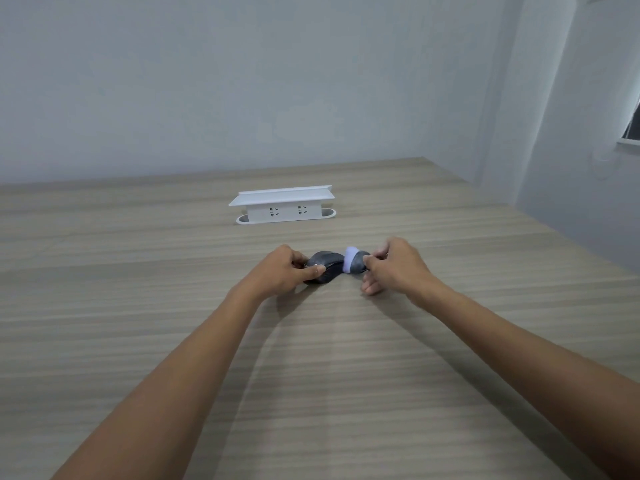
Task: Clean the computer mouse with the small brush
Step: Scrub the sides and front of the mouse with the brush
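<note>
A dark grey computer mouse (pixel 325 268) lies on the wooden table (pixel 138 306), a little past the middle. My left hand (pixel 287 271) grips its left side, thumb on the near edge. My right hand (pixel 391 266) pinches a small brush (pixel 353 261) with a dark grey body and pale lilac bristles. The bristle end touches the right side of the mouse. Part of the mouse and the brush's rear end are hidden by my fingers.
A white pop-up socket box (pixel 284 206) with two outlets stands on the table behind the mouse. A grey wall rises beyond the table's far edge. The table's right edge runs diagonally past my right arm, with a window corner (pixel 632 129) at far right.
</note>
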`<action>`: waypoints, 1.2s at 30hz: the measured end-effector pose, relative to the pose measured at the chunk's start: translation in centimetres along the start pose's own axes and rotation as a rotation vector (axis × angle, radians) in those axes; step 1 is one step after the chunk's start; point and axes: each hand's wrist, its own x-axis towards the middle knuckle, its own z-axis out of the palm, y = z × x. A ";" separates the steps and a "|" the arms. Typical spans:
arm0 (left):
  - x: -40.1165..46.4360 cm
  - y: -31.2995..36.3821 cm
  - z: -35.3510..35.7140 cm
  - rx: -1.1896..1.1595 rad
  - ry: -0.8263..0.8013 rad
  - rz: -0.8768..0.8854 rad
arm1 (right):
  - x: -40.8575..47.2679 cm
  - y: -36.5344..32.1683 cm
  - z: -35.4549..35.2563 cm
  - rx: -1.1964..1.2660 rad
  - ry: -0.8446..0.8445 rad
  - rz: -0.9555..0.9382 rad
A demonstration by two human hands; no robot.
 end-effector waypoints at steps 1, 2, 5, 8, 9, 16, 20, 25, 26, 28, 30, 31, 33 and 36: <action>0.0 0.0 0.0 -0.002 0.000 0.002 | -0.2 0.0 0.3 0.005 -0.011 -0.003; 0.1 -0.1 0.0 0.004 0.000 0.004 | -0.5 0.0 0.7 0.010 -0.038 -0.009; 0.0 0.0 -0.1 0.038 -0.002 0.008 | -1.4 -0.2 2.0 0.051 -0.166 -0.014; -0.1 0.2 -0.1 0.046 -0.003 0.007 | -1.2 -0.5 1.9 0.033 -0.173 -0.023; -0.3 0.3 -0.1 0.031 -0.003 0.005 | -0.8 -0.5 1.6 0.021 -0.138 -0.029; -0.5 0.7 0.0 0.004 -0.003 0.006 | -0.8 0.1 1.5 -0.071 -0.023 -0.087; -0.8 0.6 -0.1 -0.020 -0.005 0.024 | -1.8 -0.2 2.8 -0.111 -0.109 -0.143; -1.0 0.9 0.1 -0.054 0.004 0.016 | -0.1 0.0 0.8 -0.156 0.012 -0.137; -1.0 1.0 0.1 -0.053 0.003 0.013 | 0.2 0.3 0.5 -0.156 0.029 -0.129; -1.0 1.1 0.1 -0.049 -0.002 0.016 | 0.4 0.8 0.5 -0.135 0.040 -0.117; -0.9 0.9 0.1 -0.046 -0.007 0.019 | 0.1 1.0 0.9 -0.128 0.001 -0.127; -0.8 0.8 0.1 -0.042 -0.009 0.016 | -0.1 0.9 1.0 -0.135 -0.037 -0.147; -0.4 0.5 0.1 -0.022 -0.019 0.016 | -0.3 0.4 0.9 -0.135 -0.116 -0.176; 0.2 0.1 -0.1 0.048 -0.054 0.027 | 0.4 -0.2 -0.1 -0.060 -0.125 -0.167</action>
